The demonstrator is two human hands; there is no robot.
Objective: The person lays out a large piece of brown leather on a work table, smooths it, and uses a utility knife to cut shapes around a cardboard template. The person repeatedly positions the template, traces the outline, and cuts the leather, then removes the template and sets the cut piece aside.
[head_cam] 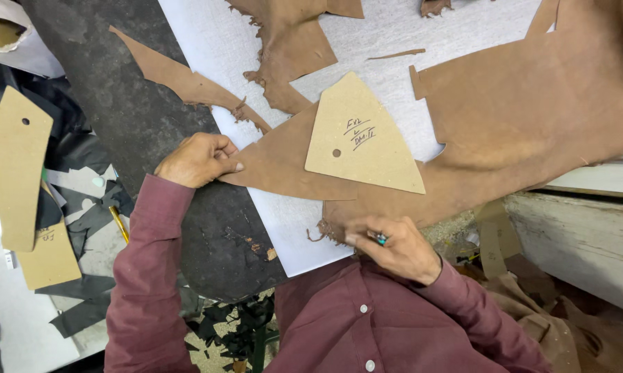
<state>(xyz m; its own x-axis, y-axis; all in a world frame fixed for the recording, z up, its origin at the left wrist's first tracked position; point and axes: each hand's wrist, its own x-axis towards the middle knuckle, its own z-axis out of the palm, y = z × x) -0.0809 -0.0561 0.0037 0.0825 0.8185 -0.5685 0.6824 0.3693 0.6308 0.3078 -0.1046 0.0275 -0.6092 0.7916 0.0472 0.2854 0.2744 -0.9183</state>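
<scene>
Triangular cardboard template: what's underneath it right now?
The triangular cardboard template lies on brown leather, whose point the left hand pinches. White board shows around the leather. What lies directly beneath the template is covered.

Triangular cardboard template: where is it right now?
Head view, centre: the triangular cardboard template lies flat on the brown leather piece over the white board, between the left hand and right hand.

No packages, signs or screens. Only marked item: tan triangular cardboard template [363, 141], centre of counter, handwritten note on it.
</scene>
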